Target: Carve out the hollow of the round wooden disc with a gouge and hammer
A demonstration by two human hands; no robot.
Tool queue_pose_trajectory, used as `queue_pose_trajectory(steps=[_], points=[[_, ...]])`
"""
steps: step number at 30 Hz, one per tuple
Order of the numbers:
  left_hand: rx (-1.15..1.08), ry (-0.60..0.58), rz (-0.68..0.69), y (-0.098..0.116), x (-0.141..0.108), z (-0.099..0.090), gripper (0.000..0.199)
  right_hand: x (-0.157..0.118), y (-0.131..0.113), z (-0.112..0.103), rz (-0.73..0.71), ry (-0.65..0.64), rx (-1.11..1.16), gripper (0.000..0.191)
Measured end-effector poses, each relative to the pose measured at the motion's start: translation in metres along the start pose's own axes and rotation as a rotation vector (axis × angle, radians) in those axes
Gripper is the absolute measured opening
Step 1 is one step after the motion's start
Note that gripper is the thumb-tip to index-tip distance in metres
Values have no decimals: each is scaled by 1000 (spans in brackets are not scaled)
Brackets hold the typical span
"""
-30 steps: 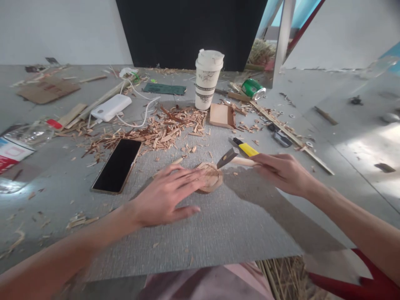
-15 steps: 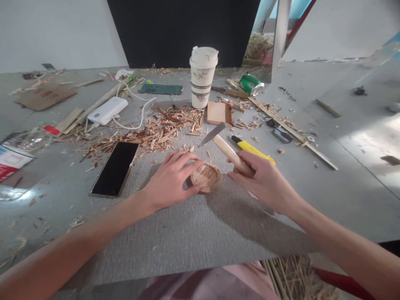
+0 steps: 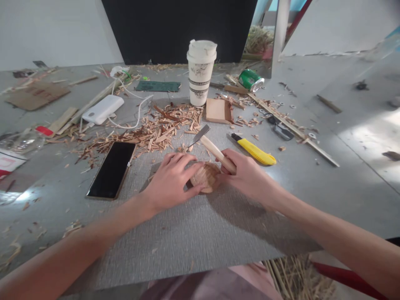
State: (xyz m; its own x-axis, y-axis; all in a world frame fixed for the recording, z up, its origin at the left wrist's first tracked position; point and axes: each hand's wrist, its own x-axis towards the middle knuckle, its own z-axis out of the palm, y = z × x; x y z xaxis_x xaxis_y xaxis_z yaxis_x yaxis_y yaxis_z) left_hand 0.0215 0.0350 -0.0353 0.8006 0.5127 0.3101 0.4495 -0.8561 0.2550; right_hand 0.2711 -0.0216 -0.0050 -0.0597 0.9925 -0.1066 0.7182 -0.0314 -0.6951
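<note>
A small round wooden bowl [image 3: 206, 177] with a shallow hollow rests on the grey board [image 3: 175, 241]. My left hand [image 3: 173, 179] grips it from the left, thumb at the near rim and fingers around the far side. In my right hand [image 3: 242, 173] is a carving knife [image 3: 215, 148], held by its pale wooden handle. Its short metal blade points up and to the left, beyond the bowl. The right hand is close against the bowl's right edge and hides part of it; whether they touch I cannot tell.
A yellow utility knife [image 3: 256, 151] lies right of my right hand. Wood shavings [image 3: 159, 131] spread in front of a white paper cup [image 3: 200, 83]. Left are a phone [image 3: 111, 171] and a white power bank [image 3: 103, 109] with cable. A green can [image 3: 251, 80] lies behind.
My right hand has moved left with the carving knife, closer to the bowl, uncovering the yellow utility knife. The left hand keeps its hold on the bowl.
</note>
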Motion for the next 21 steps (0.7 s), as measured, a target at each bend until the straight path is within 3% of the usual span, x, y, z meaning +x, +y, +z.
queue_pose_trajectory(steps=[6,9,13,21], points=[[85,29,-12,5,1,-1,47,5,2,2,-11,-16,-11,25],[223,67,55,11,3,-5,44,8,6,3,-19,-32,11,24],[358,33,141,19,8,-11,35,9,8,2,-31,-59,30,23],[228,0,106,12,11,-10,38,13,4,-2,-17,-75,9,22]])
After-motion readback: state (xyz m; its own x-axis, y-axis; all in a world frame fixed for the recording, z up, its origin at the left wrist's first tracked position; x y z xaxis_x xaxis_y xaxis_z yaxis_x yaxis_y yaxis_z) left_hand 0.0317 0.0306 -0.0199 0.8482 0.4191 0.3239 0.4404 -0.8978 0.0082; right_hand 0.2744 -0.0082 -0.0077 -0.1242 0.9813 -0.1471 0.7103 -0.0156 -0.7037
